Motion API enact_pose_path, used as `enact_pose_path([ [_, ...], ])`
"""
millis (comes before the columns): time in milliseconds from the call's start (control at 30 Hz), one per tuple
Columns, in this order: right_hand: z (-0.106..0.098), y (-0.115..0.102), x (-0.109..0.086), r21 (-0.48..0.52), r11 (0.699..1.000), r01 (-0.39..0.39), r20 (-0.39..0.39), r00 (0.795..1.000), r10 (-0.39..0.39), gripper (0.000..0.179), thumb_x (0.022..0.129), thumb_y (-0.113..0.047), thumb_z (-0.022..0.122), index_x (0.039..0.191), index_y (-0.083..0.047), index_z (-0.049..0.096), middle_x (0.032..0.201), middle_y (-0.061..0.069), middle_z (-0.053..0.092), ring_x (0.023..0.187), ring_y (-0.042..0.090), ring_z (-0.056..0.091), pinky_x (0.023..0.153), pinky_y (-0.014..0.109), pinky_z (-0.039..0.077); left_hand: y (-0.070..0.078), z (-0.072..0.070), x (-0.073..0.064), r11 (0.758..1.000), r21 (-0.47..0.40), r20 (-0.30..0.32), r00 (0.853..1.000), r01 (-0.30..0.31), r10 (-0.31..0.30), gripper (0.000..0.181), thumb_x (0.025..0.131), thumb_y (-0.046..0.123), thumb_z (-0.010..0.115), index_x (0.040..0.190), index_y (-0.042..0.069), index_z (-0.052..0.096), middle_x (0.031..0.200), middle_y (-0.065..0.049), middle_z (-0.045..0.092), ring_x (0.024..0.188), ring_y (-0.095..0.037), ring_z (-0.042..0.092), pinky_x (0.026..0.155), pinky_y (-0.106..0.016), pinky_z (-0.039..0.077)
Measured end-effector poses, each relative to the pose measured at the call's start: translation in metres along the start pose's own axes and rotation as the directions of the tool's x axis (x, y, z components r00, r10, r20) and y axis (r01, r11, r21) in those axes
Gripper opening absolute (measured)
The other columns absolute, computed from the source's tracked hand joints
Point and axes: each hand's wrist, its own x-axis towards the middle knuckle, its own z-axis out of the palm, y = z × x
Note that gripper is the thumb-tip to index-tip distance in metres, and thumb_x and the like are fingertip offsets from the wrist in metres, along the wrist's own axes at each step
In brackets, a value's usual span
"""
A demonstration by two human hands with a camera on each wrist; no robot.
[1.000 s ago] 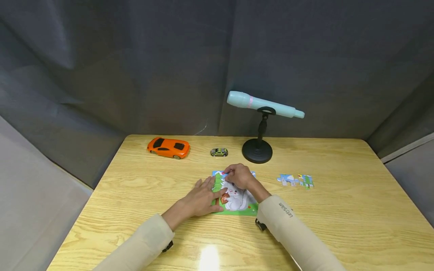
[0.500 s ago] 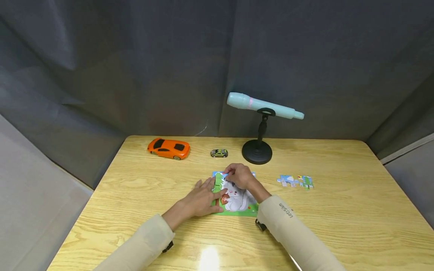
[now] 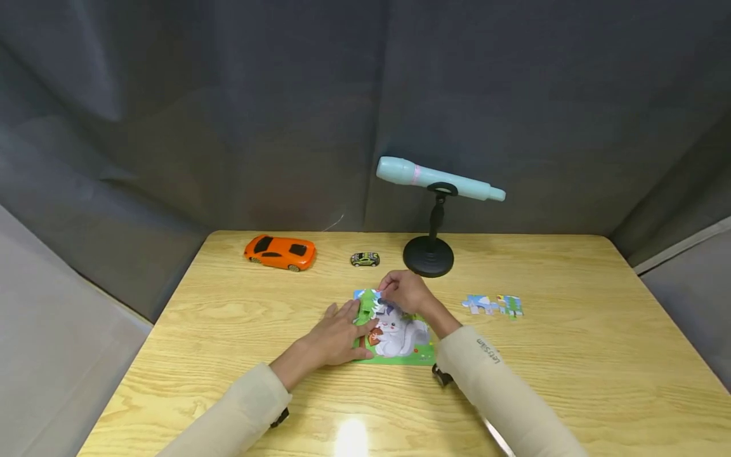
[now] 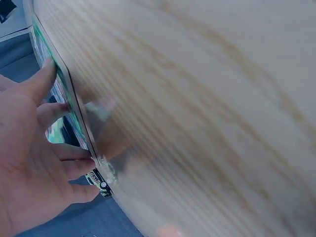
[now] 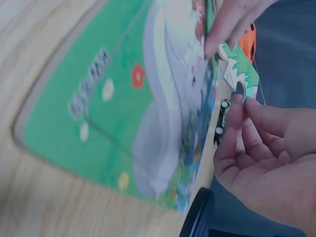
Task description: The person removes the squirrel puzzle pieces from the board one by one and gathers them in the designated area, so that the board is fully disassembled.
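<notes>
A flat jigsaw puzzle (image 3: 414, 357) with a grey squirrel on green lies on the table. My left hand (image 3: 335, 335) rests along its left side, fingers spread over the edge; the left wrist view shows the fingertips at the puzzle's rim. Over the upper part, my right hand (image 3: 408, 293) pinches a green and white puzzle piece (image 5: 247, 74) between thumb and finger. That piece stands tilted up off the puzzle in the right wrist view. Part of the puzzle's top edge is hidden behind the right hand.
Two joined loose puzzle pieces (image 3: 482, 303) lie to the right. Behind the puzzle stand an orange toy car (image 3: 280, 252), a small patterned toy car (image 3: 365, 259) and a light blue microphone (image 3: 445, 180) on a black stand (image 3: 428, 256). A dark curtain (image 3: 285, 114) hangs behind the table.
The green and white piece in my right hand has tilted up, and a gap beneath it shows more. My right hand has risen slightly. The left hand stays in place on the puzzle.
</notes>
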Motion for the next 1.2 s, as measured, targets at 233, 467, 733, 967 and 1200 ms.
enact_pose_path([
  [233,-0.017,0.006,-0.007,0.035,0.998,0.044,0.023,0.999,-0.045,0.009,0.09,-0.003,0.056,0.094,-0.001,0.065,0.079,0.013,0.067,0.077,0.028,0.066,0.061,0.025,0.048,-0.004,0.001,0.0,0.999,-0.008,-0.017,0.999,-0.049,0.048,0.069,0.088,0.059,0.052,0.145,0.021,0.04,0.157,-0.011,0.024,0.146,-0.028,0.023,0.111,-0.059,0.027],
  [467,-0.037,0.022,-0.017,0.082,0.994,0.072,0.024,0.997,-0.074,0.006,0.09,-0.001,0.058,0.092,0.003,0.063,0.08,0.017,0.067,0.08,0.03,0.068,0.07,0.036,0.054,-0.006,0.005,0.003,0.998,-0.035,-0.019,0.998,-0.059,0.059,0.07,0.088,0.058,0.053,0.145,0.019,0.04,0.156,-0.009,0.028,0.144,-0.026,0.028,0.111,-0.057,0.03],
  [733,-0.064,0.049,-0.028,0.078,0.997,-0.001,0.008,1.0,0.0,0.008,0.091,0.001,0.056,0.094,0.004,0.062,0.086,0.019,0.068,0.08,0.031,0.063,0.061,0.03,0.047,-0.006,0.004,0.003,0.997,-0.043,-0.015,0.998,-0.058,0.058,0.069,0.088,0.057,0.053,0.145,0.02,0.04,0.156,-0.008,0.027,0.144,-0.025,0.027,0.111,-0.058,0.029],
  [967,-0.082,0.067,-0.037,0.044,0.998,-0.042,0.009,0.999,0.042,0.01,0.092,0.0,0.054,0.096,0.004,0.061,0.087,0.018,0.067,0.081,0.03,0.062,0.065,0.031,0.048,-0.003,0.001,0.004,0.998,-0.048,0.007,0.999,-0.033,0.034,0.064,0.09,0.052,0.056,0.144,0.021,0.042,0.156,-0.007,0.027,0.144,-0.025,0.027,0.112,-0.059,0.027],
  [1200,-0.094,0.08,-0.039,-0.012,0.996,-0.086,-0.013,0.996,0.086,0.011,0.091,-0.005,0.057,0.096,0.003,0.063,0.084,0.015,0.067,0.075,0.024,0.06,0.063,0.03,0.047,-0.001,-0.001,0.004,0.999,-0.04,0.012,1.0,-0.024,0.025,0.065,0.088,0.051,0.057,0.144,0.021,0.042,0.156,-0.007,0.028,0.144,-0.024,0.027,0.112,-0.059,0.026],
])
